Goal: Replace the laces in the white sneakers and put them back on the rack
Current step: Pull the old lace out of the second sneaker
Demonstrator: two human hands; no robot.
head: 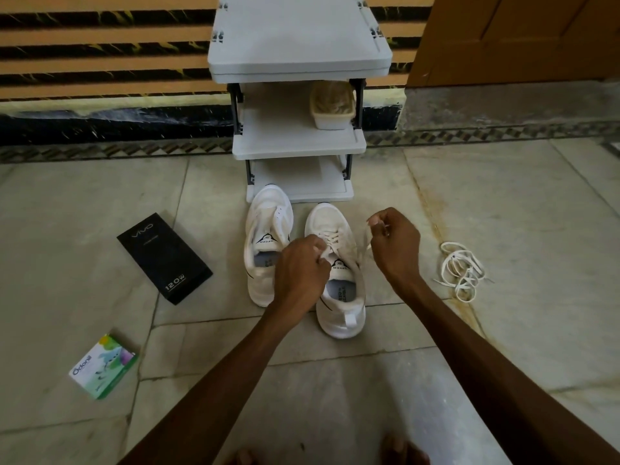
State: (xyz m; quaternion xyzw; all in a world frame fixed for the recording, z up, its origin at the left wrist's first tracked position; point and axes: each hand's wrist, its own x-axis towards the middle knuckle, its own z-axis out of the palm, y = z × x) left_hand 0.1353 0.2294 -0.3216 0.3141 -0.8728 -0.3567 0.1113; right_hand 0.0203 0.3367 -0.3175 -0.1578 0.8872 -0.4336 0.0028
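bottom edge: toes [402, 451], cut off and blurred. centre: laced shoe [342, 307] on the floor [335, 397], toe towards the rack. the left hand [303, 266] curls over its tongue and pinches the lace [330, 237] at the upper eyelets. the right hand [396, 243], raised just right of the shoe, pinches a free end of the same lace. just left, touching or nearly so: bare shoe [268, 216], no lace in it. right of centre: loose lace [461, 270] in a tangle, well apart from both shoes. left: black box [164, 258]; lower left: green box [104, 365]. top centre: rack [298, 142], a basket [332, 105] on its middle shelf and no shoes on it.

risks, as judged: a hard pull by the right hand may drag the unweighted shoe or draw the far end out of its eyelet, and the ends may finish uneven. the tangled lace may knot when lifted.

unclear: whether the held lace is old or new. the left fingertips and the eyelets beneath them are hidden, the basket's contents are blurred, and the rack top is cut off.
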